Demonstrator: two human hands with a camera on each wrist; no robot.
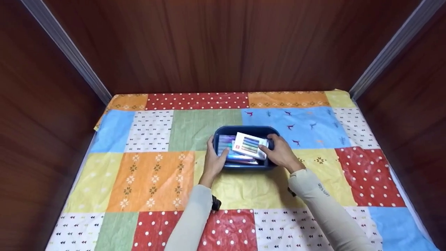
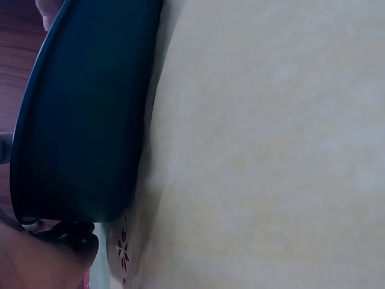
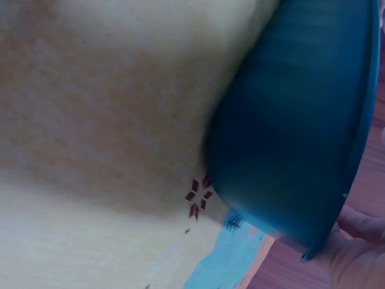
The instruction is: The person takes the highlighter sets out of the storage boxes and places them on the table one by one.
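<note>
A dark blue plastic bin (image 1: 247, 167) is between both hands near the middle of the table. My left hand (image 1: 213, 162) grips its left end, thumb over the rim and fingers along the outside wall. At the opposite end my right hand (image 1: 282, 153) holds the rim, its thumb reaching inside by a white box (image 1: 239, 141) printed with a row of coloured bars. Beneath that box are shiny clear packs (image 1: 225, 139) with purple and blue contents. Both wrist views show the bin's outer wall (image 2: 84, 114) close over the cloth.
A patchwork-print tablecloth (image 1: 156, 181) covers the table. Dark wood-grain panels (image 1: 209, 45) stand at the back and both sides, with grey metal strips (image 1: 69, 52) in the corners.
</note>
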